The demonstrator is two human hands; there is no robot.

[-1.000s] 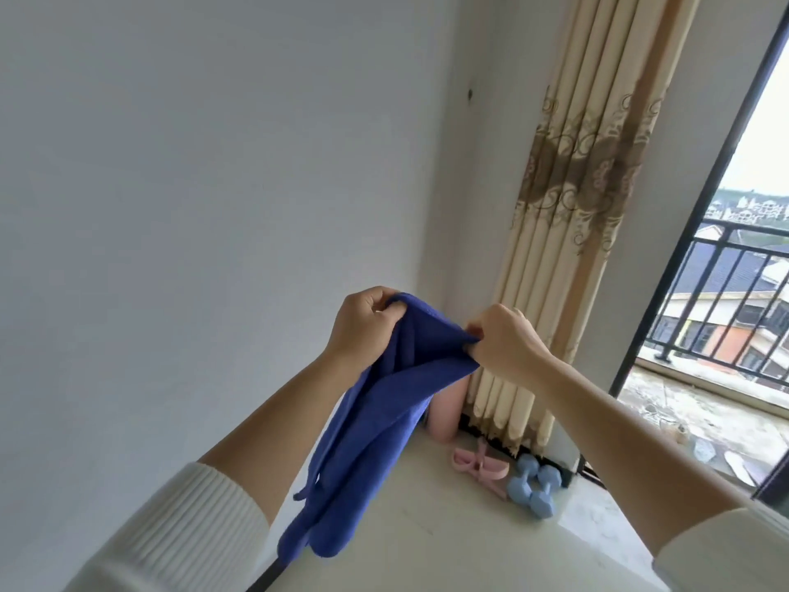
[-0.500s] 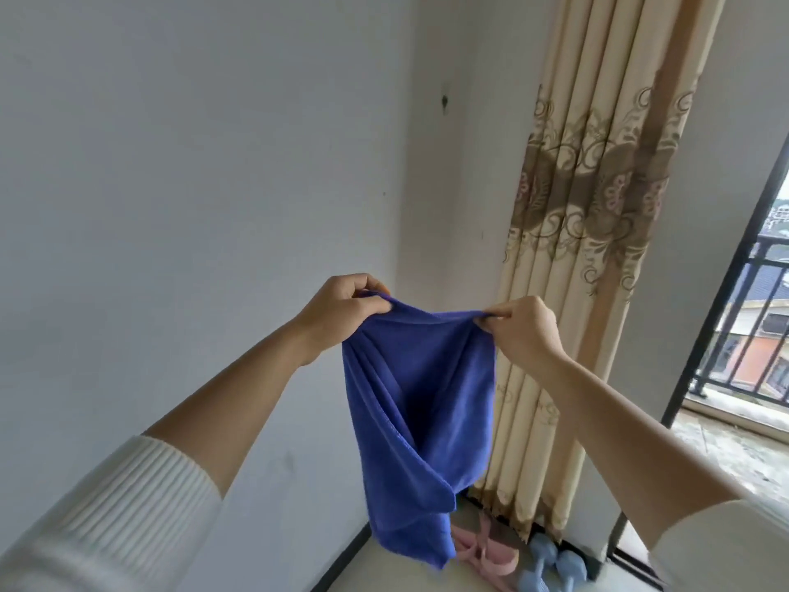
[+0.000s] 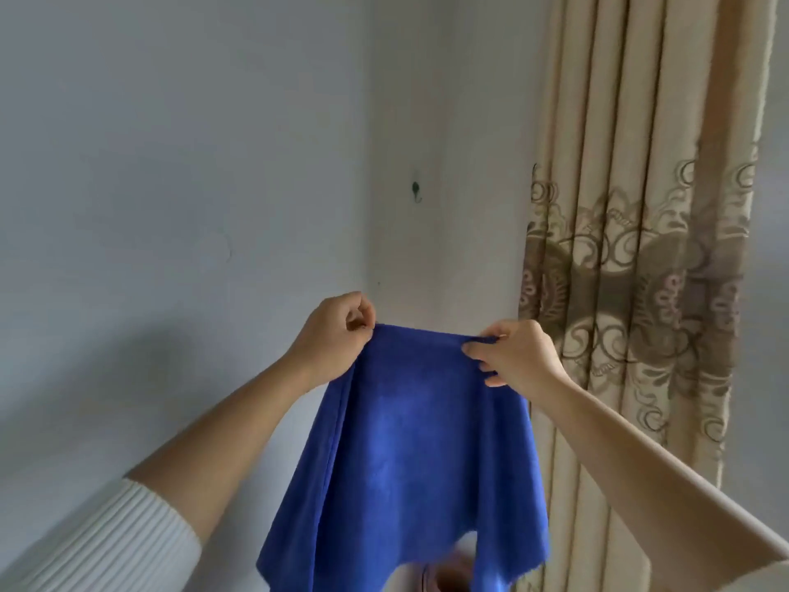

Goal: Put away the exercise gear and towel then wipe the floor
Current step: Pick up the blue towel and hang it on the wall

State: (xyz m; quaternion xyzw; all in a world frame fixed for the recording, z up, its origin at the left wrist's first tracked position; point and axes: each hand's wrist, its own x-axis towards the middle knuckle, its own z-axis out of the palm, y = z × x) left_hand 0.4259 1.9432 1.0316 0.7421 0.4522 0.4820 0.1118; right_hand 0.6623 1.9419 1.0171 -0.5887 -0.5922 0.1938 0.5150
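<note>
the left hand (image 3: 337, 335) is clenched, below-left of the hook (image 3: 416, 192), on one top corner of the blue towel (image 3: 410, 442), which is held spread beneath the hook; the other corner is pinched by the right hand (image 3: 516, 356), below-right. the top edge's middle is best raised onto the hook.

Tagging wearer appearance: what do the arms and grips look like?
The left sleeve is white ribbed knit, pushed up the forearm. The right sleeve is a pale sliver at the frame corner, texture unclear. The left grip and right grip are bare hands: no gloves, rings or watch visible.
</note>
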